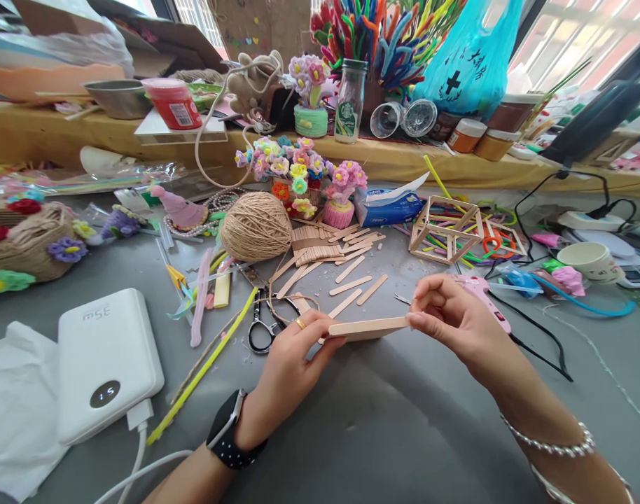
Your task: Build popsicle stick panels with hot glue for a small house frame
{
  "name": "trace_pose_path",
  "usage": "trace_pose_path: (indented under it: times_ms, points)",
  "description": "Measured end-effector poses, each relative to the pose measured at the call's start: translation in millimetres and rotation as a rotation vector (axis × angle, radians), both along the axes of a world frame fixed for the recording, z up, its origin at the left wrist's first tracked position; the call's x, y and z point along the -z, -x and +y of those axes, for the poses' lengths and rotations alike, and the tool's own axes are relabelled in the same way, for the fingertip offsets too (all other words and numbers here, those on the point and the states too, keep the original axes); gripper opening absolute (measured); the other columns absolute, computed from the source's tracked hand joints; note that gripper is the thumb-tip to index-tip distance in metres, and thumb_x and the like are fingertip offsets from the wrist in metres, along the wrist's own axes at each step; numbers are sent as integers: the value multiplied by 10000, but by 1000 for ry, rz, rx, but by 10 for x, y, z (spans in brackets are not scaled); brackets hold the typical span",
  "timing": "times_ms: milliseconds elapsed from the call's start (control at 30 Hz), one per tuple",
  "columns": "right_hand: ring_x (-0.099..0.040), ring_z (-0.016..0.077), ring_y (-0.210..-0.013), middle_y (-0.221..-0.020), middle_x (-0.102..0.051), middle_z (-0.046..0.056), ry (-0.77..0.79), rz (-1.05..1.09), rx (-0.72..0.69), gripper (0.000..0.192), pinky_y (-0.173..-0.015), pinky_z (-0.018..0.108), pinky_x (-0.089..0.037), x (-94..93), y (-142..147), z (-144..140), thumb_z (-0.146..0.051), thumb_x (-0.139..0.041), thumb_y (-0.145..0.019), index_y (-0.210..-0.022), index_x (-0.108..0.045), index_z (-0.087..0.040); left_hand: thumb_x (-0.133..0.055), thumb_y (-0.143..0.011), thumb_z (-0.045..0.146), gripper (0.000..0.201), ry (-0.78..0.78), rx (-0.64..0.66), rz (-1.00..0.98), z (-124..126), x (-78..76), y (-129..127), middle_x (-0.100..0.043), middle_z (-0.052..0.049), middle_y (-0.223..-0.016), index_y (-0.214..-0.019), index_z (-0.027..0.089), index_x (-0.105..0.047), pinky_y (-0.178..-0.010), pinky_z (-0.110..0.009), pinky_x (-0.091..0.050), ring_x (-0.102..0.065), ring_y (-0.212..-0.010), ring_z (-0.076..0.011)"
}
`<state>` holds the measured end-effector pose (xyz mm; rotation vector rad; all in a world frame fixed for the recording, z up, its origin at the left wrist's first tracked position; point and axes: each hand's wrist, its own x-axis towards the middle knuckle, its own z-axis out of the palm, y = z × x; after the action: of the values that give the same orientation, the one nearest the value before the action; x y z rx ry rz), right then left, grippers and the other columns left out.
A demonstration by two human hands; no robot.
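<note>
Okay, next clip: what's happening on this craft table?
A person holds a flat wooden craft stick level above the grey table, the left hand pinching one end and the right hand the other. More loose sticks lie scattered just beyond, next to a ball of twine and scissors. A cube frame built from sticks stands further back to the right, and a pink glue gun lies behind the right hand. A white power bank sits to the left.

1 twine ball (255, 225), 1 scissors (262, 323), 1 powerbank (106, 364)
</note>
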<state>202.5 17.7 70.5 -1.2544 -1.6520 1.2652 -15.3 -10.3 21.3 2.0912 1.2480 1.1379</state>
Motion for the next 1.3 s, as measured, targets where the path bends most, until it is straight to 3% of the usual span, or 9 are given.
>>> trace_pose_path:
  times_ms: [1300]
  points:
    - [-443,111,-611,-682,-478,-22,-29,-81,-5,223,-515,220,-344,-14,-14,-12,-369,-575,-757,-872,-451,-224,-486,-809,121,86,2,16,-21,8,0,-3,-548,-25,-772,-790,172,-554,-658,-210,-410,-524,-720,-128]
